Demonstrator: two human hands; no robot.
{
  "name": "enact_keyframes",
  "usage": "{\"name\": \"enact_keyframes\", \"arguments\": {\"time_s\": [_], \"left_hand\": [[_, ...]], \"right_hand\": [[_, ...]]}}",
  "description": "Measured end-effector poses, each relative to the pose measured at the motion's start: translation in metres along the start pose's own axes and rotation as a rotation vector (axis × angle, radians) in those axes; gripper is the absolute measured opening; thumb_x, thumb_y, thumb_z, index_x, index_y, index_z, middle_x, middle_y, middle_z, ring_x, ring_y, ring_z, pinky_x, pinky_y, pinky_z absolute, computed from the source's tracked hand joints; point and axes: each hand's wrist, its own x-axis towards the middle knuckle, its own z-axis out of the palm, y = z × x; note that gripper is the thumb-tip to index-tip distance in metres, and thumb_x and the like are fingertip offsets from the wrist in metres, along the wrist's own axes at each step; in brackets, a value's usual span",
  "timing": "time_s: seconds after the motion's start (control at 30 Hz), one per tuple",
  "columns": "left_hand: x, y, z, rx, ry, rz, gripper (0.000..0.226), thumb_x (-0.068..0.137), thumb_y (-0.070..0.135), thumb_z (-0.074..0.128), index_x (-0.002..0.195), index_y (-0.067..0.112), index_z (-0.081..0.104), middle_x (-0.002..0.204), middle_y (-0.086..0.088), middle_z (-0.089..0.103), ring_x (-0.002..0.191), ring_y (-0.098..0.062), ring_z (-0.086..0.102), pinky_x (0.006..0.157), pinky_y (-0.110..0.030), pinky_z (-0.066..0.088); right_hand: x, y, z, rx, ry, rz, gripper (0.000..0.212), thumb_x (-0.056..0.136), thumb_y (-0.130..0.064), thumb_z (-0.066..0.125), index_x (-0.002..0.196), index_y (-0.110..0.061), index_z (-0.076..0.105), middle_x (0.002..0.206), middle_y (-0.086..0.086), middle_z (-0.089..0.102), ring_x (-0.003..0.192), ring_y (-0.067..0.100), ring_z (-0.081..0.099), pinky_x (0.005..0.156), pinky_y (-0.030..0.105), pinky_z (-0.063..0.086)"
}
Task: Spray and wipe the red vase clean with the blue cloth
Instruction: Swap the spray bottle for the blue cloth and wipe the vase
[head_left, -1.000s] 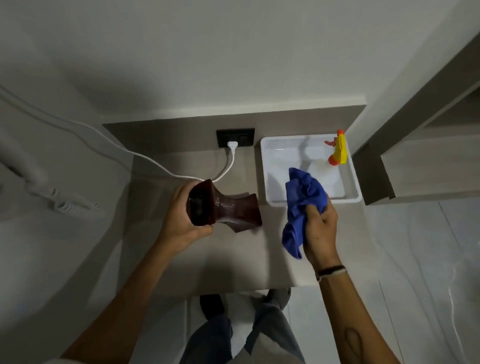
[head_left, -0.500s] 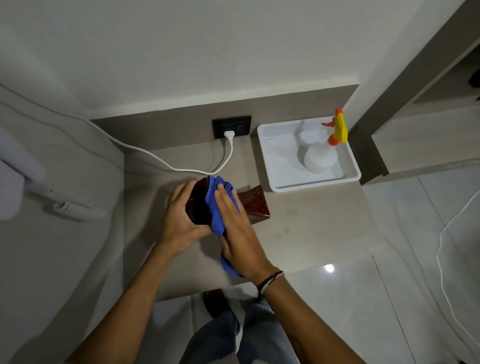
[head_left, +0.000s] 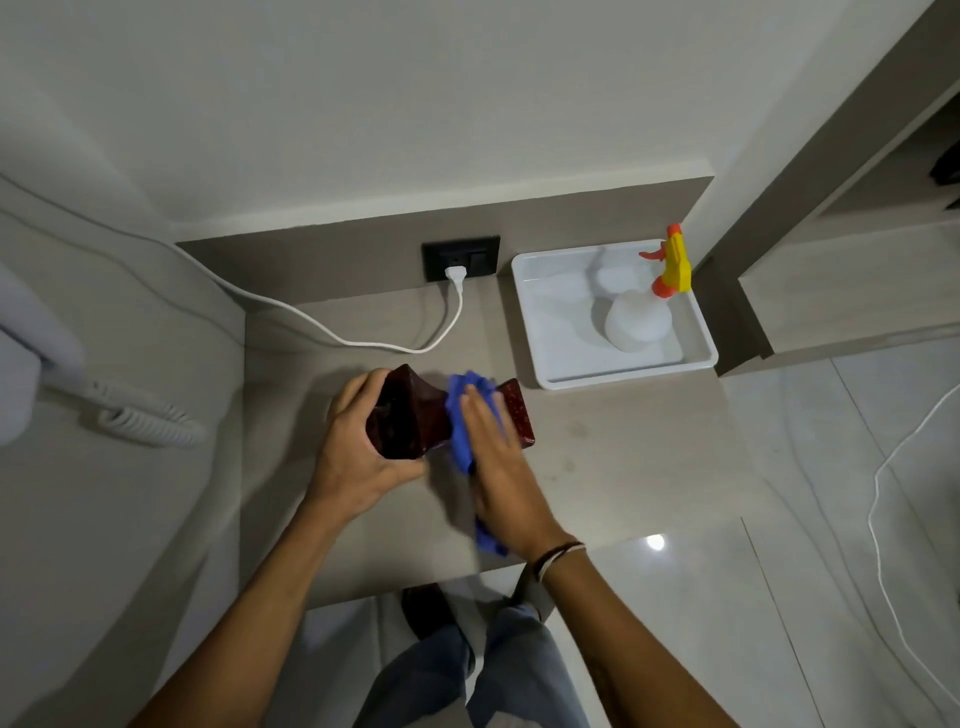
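Red vase (head_left: 415, 415) lies tipped on its side at the near middle of the counter (head_left: 613, 447), mouth to the left; left hand (head_left: 358, 447) is wrapped around the mouth end, likely to steady it and expose its flank. Right hand (head_left: 498, 467) lies flat, fingers extended, pressing the blue cloth (head_left: 460, 410) onto the waist. Spray bottle (head_left: 644, 306) stands in the white tray (head_left: 535, 332) at far right, out of the way; no legible labels or writing anywhere.
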Motion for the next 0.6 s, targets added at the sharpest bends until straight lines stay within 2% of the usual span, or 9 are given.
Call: {"name": "enact_keyframes", "arguments": {"time_s": [0.07,0.1,0.17,0.23,0.3,0.37,0.43,0.5,0.6], "left_hand": [[-0.001,0.003,0.001,0.026,-0.005,-0.010,0.108,0.047,0.038,0.083,0.150,0.021,0.055,0.142,0.002,0.053,0.130,-0.031,0.058,0.106,-0.052,0.056],[-0.002,0.006,0.002,0.037,-0.008,-0.005,0.108,0.048,0.038,0.083,0.151,0.021,0.055,0.142,0.002,0.052,0.129,-0.031,0.058,0.105,-0.052,0.056],[0.000,0.011,0.005,0.048,-0.002,0.016,0.107,0.048,0.041,0.083,0.151,0.027,0.054,0.141,0.009,0.052,0.129,-0.031,0.058,0.104,-0.051,0.056],[-0.001,0.014,0.007,0.042,-0.001,0.047,0.104,0.049,0.042,0.085,0.147,0.039,0.051,0.137,0.028,0.048,0.128,-0.027,0.059,0.104,-0.046,0.056],[-0.003,0.013,0.006,0.047,0.012,0.060,0.100,0.049,0.042,0.084,0.142,0.044,0.050,0.132,0.038,0.045,0.126,-0.022,0.060,0.103,-0.043,0.057],[-0.005,0.012,0.003,0.059,0.029,0.029,0.102,0.048,0.041,0.081,0.146,0.037,0.053,0.132,0.027,0.048,0.126,-0.024,0.059,0.102,-0.046,0.058],[-0.005,0.015,0.004,0.062,0.021,-0.007,0.107,0.048,0.040,0.081,0.150,0.027,0.053,0.138,0.015,0.048,0.129,-0.028,0.058,0.103,-0.048,0.058],[-0.003,0.019,0.008,0.056,0.021,0.007,0.105,0.049,0.041,0.082,0.149,0.028,0.054,0.138,0.014,0.050,0.129,-0.027,0.058,0.104,-0.048,0.057],[0.001,0.019,0.010,0.018,0.008,0.043,0.099,0.053,0.042,0.086,0.147,0.035,0.054,0.139,0.020,0.053,0.131,-0.023,0.059,0.110,-0.043,0.052]], "right_hand": [[0.001,0.022,-0.018,-0.091,-0.022,0.159,0.093,0.099,0.017,0.049,0.174,-0.016,0.004,0.179,-0.007,-0.017,0.171,0.030,-0.012,0.138,0.048,0.021],[0.003,0.021,-0.020,-0.078,-0.021,0.171,0.091,0.101,0.016,0.050,0.174,-0.015,0.005,0.179,-0.006,-0.015,0.171,0.031,-0.011,0.138,0.050,0.020],[0.007,-0.001,-0.012,0.017,-0.015,0.050,0.089,0.102,0.009,0.051,0.175,-0.016,0.006,0.183,-0.002,-0.009,0.172,0.028,-0.008,0.140,0.048,0.013],[0.004,-0.024,0.003,0.126,-0.034,-0.068,0.094,0.097,0.004,0.049,0.175,-0.022,0.003,0.185,-0.004,-0.003,0.173,0.023,-0.004,0.141,0.037,0.006],[0.005,-0.017,0.003,0.128,-0.039,-0.088,0.097,0.094,0.008,0.049,0.175,-0.022,0.005,0.185,-0.005,-0.004,0.173,0.023,-0.005,0.140,0.035,0.005],[0.008,0.009,-0.011,0.002,-0.044,0.020,0.094,0.098,0.013,0.051,0.175,-0.017,0.005,0.181,-0.007,-0.014,0.171,0.026,-0.011,0.139,0.043,0.011],[0.009,0.023,-0.024,-0.089,-0.070,0.150,0.089,0.103,0.012,0.051,0.174,-0.015,0.005,0.177,-0.008,-0.017,0.171,0.030,-0.013,0.139,0.050,0.018],[0.011,0.007,-0.017,0.017,-0.040,0.078,0.087,0.103,0.008,0.052,0.174,-0.014,0.008,0.183,-0.001,-0.008,0.172,0.030,-0.008,0.139,0.052,0.017],[0.005,-0.028,0.007,0.214,-0.002,-0.110,0.089,0.098,-0.001,0.046,0.175,-0.022,0.005,0.185,-0.002,0.002,0.173,0.023,0.000,0.140,0.039,0.009]]}}
